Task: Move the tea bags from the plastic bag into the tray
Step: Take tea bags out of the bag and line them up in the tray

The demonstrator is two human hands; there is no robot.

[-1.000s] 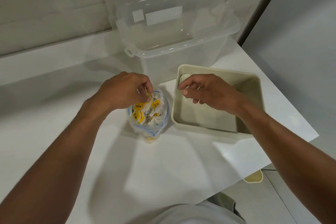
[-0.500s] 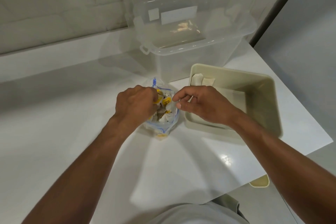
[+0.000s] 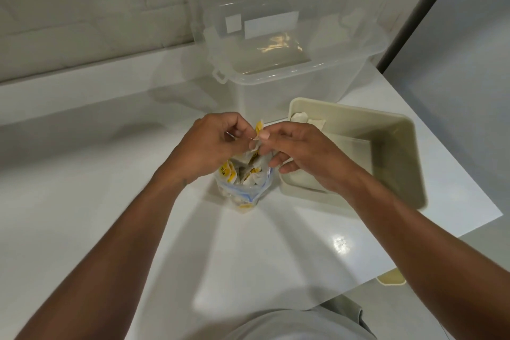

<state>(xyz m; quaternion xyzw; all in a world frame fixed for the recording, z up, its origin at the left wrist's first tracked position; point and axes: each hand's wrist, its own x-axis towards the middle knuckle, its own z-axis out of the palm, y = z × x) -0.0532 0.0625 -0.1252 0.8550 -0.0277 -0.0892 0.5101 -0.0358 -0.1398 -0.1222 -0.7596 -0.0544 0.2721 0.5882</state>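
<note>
Tabletop [image 3: 82,174], glossy and white, fills the downward view from a head-worn camera. At its far side stands a large clear plastic storage box [image 3: 289,69], open at the top. In front of it, to the right, sits a beige rectangular plastic tray [image 3: 414,163], with a couple of pale tea bags [image 3: 300,117] already lying in its far left corner. Just beside the tray's near left corner stands a small clear plastic bag [image 3: 242,190] with a blue zip edge. Its mouth is open and it is stuffed with white tea bags bearing yellow tags.

Both hands have risen. Half a second ago they were down at the bag's mouth, and now they meet above it, so another transfer seems under way. The left hand [image 3: 209,143] has curled fingers, its grip pinching what looks like a thin string. The right hand [image 3: 300,152] pinches one white tea bag with a yellow tag [image 3: 259,127] between thumb and forefinger. That tea bag hangs right between the two grips, just above the bag's mouth — lifted out, but not yet over the tray close by on the right.
</note>
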